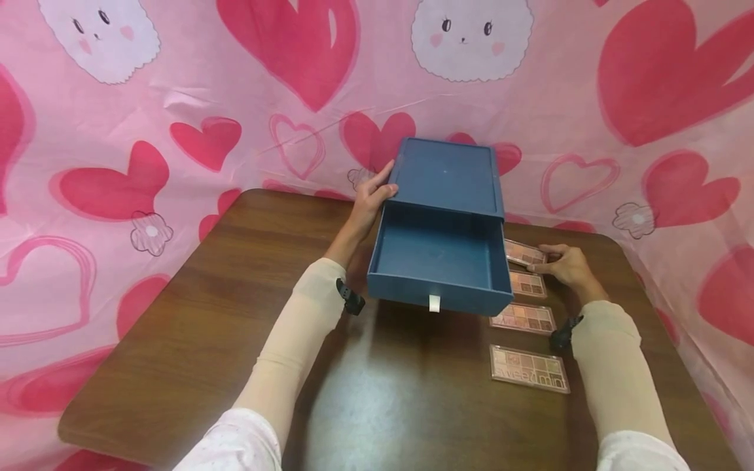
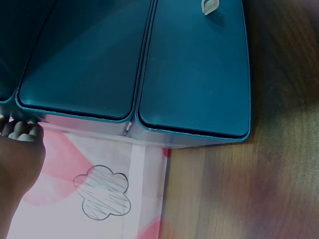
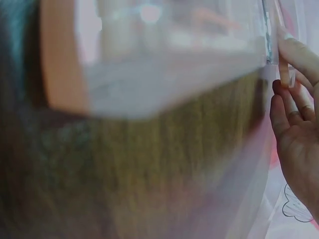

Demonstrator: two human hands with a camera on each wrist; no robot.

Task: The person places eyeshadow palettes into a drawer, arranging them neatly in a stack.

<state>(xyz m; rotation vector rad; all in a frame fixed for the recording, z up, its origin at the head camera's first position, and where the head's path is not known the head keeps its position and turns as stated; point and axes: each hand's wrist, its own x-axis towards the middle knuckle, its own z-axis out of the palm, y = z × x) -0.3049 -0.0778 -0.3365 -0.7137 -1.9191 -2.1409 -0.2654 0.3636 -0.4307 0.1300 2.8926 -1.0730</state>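
A blue drawer unit stands toward the back of the table, its top drawer pulled out, with a bare floor showing. My left hand rests against the unit's upper left side. Stacked drawer fronts fill much of the left wrist view, where the left hand's curved fingers show at the far left. On the right, my right hand pinches the rearmost eyeshadow palette by its right end. This palette is tilted in the right wrist view, and blurred.
More eyeshadow palettes lie in a column at the right: one palette by the drawer, another palette, and a front palette lettered "sweet mint". A white pull tab sits on the drawer front. Pink heart-patterned cloth hangs behind the brown table.
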